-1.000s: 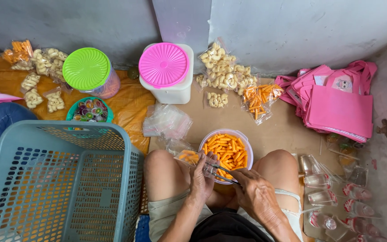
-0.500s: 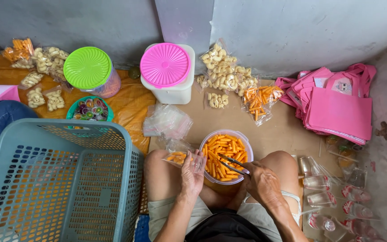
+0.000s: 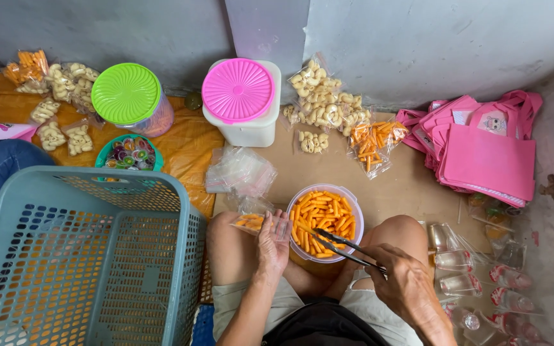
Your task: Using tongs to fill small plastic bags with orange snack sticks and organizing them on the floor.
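A clear bowl full of orange stick snacks sits on the floor between my knees. My left hand holds a small clear plastic bag with a few orange sticks in it, just left of the bowl. My right hand grips dark metal tongs, whose tips reach into the snacks at the bowl's near side.
A large teal plastic basket stands at my left. Behind are a green-lidded jar, a pink-lidded white tub, a pile of clear bags, packed snack bags, pink tote bags and small clear cups at right.
My left hand has moved the small bag from over the bowl out to its left side. The tongs have swung down into the snacks.
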